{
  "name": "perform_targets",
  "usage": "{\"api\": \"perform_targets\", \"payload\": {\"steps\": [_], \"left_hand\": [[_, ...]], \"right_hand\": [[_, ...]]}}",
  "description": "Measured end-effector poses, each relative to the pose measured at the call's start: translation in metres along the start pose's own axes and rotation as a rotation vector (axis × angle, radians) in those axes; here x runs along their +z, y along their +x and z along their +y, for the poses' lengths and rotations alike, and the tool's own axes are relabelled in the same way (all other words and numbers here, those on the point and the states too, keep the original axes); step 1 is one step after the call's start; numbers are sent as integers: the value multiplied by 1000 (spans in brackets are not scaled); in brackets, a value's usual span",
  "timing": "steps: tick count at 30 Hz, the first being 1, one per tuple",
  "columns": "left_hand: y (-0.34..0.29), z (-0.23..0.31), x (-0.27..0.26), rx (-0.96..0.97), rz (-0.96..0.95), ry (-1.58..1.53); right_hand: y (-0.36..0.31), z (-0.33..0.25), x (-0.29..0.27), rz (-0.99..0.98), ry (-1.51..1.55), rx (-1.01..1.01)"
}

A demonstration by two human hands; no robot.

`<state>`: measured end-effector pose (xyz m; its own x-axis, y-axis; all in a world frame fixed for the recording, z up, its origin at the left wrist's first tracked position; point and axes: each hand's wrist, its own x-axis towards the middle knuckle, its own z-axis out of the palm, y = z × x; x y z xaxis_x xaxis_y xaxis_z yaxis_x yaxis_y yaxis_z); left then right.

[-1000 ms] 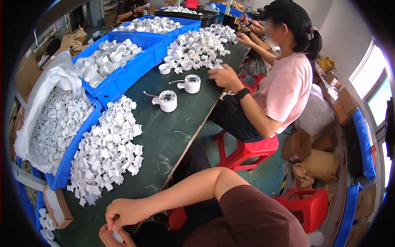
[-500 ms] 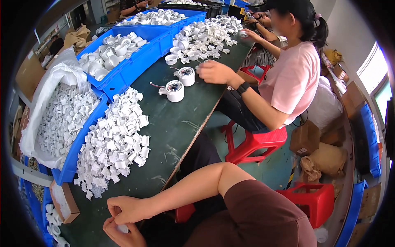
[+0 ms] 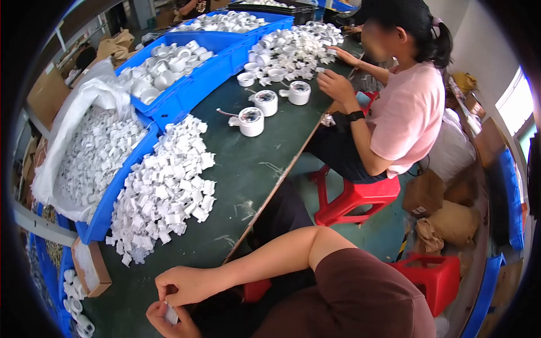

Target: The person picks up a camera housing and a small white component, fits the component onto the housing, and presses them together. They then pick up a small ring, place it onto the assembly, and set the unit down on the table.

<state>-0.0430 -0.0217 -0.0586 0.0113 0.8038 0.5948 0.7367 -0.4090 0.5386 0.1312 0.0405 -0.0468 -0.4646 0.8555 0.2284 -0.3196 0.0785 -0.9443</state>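
Close together at the table's near edge, my two hands work over a small white plastic part [image 3: 171,315]. My left hand [image 3: 159,322] is closed around this part from below. Above it, my right hand [image 3: 189,286] has thumb and forefinger pinched at the part's upper end; whatever they grip is too small to make out. Just beyond my hands lies a big heap of similar small white plastic parts [image 3: 169,186] on the green table [image 3: 236,169]. A few small translucent pieces [image 3: 137,255] lie at the heap's near tip.
A blue bin [image 3: 107,205] with a white liner bag holds more parts; a small cardboard box [image 3: 93,267] stands at left. Three round white housings [image 3: 251,122] stand mid-table. A co-worker in pink [image 3: 408,107] sits on a red stool [image 3: 358,200]; blue crates [image 3: 186,84] line the far side.
The co-worker has set a third round housing beside the other two and drawn that hand back. Between my hands the white part shows more plainly. The view has shifted slightly.
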Motion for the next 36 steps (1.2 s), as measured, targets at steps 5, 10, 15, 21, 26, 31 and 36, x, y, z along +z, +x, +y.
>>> {"api": "perform_targets", "payload": {"steps": [5,10,15,21,26,31,36], "left_hand": [[7,5,-9,50,-152,-59],[24,6,-38,131,-201,340],[2,-61,-65,-128,206,753],[-2,-41,-49,-166,121,621],[7,7,-25,-186,61,416],[9,50,2,-146,-152,-81],[10,76,35,-60,-229,-464]], "right_hand": [[-4,23,4,74,-4,46],[-26,-9,-16,92,-383,-299],[-41,-84,-126,661,-1321,-534],[-87,-106,-283,1045,-1876,150],[-85,-111,-262,775,-1409,200],[-80,-95,-148,616,-902,-130],[-65,-48,-40,330,-728,-142]]}}
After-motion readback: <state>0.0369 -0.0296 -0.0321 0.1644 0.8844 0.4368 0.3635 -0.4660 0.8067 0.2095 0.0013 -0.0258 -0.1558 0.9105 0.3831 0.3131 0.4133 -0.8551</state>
